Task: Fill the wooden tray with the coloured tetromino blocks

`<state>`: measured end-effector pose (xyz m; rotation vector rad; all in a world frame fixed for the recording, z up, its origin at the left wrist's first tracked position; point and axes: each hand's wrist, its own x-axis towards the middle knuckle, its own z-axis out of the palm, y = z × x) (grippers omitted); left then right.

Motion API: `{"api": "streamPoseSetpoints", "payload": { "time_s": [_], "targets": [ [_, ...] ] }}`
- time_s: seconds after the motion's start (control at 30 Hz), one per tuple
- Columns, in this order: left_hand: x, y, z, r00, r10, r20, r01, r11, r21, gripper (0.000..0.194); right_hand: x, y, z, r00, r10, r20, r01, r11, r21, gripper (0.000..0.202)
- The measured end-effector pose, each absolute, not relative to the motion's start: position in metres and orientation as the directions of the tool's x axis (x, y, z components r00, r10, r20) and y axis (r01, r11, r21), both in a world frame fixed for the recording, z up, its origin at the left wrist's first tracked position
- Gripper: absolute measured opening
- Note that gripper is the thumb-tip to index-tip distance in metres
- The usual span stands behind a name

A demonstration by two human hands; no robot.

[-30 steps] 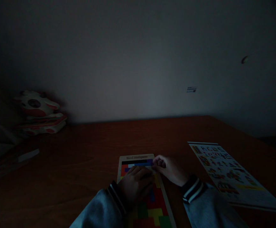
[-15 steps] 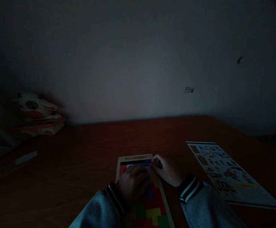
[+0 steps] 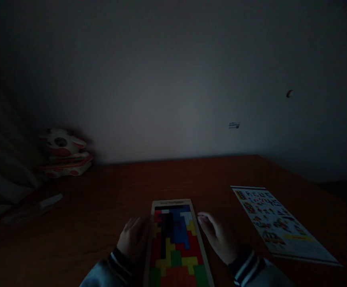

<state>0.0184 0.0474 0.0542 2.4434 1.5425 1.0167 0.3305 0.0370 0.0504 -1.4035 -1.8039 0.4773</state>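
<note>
A wooden tray puzzle [image 3: 172, 202] lies lengthwise in front of me, filled with coloured block pieces in red, yellow, green, blue and white. Dark bare patches show along its top row and in its left half. Beside the tray's left rim rests my left hand [image 3: 134, 236], fingers loosely stretched and nothing seen in it. My right hand [image 3: 219, 239] is at the right rim, its fingers slightly bent and apart from the thumb, with no piece visible in it. The dim light blurs the fingertips.
On the brown table [image 3: 116, 183], a printed sheet with coloured pictures [image 3: 281, 227] lies to the right. A white and red cow-like toy [image 3: 64, 153] stands at the back left, with a pale strip [image 3: 50, 200] nearer me. A wall [image 3: 161, 99] rises behind.
Both hands have drawn off the puzzle to its two sides: the left moved left, uncovering the pieces, and the right moved back from the top right corner. The view has shifted slightly.
</note>
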Motion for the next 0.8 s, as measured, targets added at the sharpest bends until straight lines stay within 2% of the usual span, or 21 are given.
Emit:
{"api": "streamPoseSetpoints", "payload": {
  "time_s": [0.07,0.27,0.43,0.5,0.63,0.8],
  "targets": [
    [0.008,0.025,0.044,0.250,0.866,0.433,0.825,-0.424,0.373,0.030,0.331,0.014,0.044,-0.041,0.919,0.392,0.675,0.314,-0.668,0.033],
    [0.003,-0.005,0.028,0.345,0.802,0.488,0.794,-0.526,0.304,0.038,0.316,-0.013,0.036,-0.013,0.910,0.414,0.635,0.328,-0.700,0.041],
    [0.007,0.013,0.041,0.259,0.832,0.490,0.743,-0.496,0.449,0.041,0.298,0.011,0.045,-0.002,0.951,0.308,0.468,0.273,-0.840,0.050],
    [0.011,0.024,0.047,0.198,0.880,0.432,0.738,-0.424,0.525,0.041,0.291,0.025,0.048,-0.019,0.960,0.281,0.417,0.263,-0.870,0.053],
    [0.018,0.047,0.054,0.109,0.925,0.364,0.804,-0.297,0.515,0.038,0.281,0.052,0.050,-0.025,0.951,0.309,0.480,0.283,-0.830,0.055],
    [0.019,0.069,0.049,0.147,0.912,0.383,0.833,-0.323,0.449,0.036,0.285,0.068,0.044,0.007,0.939,0.343,0.559,0.281,-0.780,0.048]
  ]
}}
